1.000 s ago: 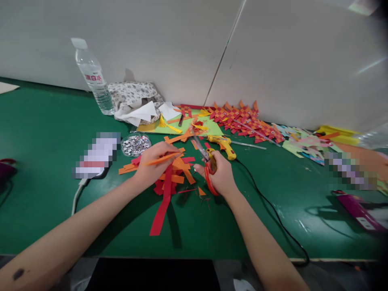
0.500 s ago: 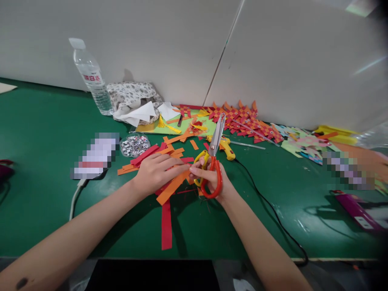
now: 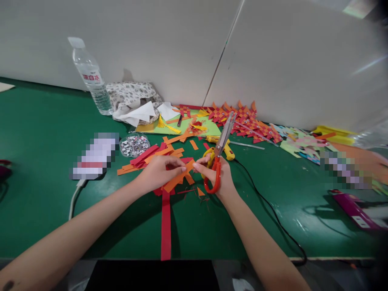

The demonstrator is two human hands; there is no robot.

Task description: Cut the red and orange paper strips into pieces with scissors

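My left hand [image 3: 157, 173] is closed, pinching an orange paper strip [image 3: 177, 180] that crosses a long red strip [image 3: 165, 224] hanging toward the table's front edge. My right hand [image 3: 216, 178] meets it at the strip's far end, fingertips on the orange paper, while red- and yellow-handled scissors [image 3: 218, 155] hang from its fingers with the blades closed and pointing up and away. Under both hands lies a heap of loose red and orange strips [image 3: 151, 155].
On the green table [image 3: 45, 133]: a water bottle [image 3: 91, 79], a patterned cloth pouch [image 3: 131, 97], a dish of googly eyes [image 3: 135, 144], a yellow glue gun [image 3: 226, 145] with black cord [image 3: 273, 210], woven red-orange paper fish [image 3: 245, 117], pastel paper shapes [image 3: 300, 143], a purple object [image 3: 354, 208].
The scissors swung from pointing up-left to up-right. My left hand picked up an orange strip, and both hands came together on it. The red strip slid toward the table's front edge.
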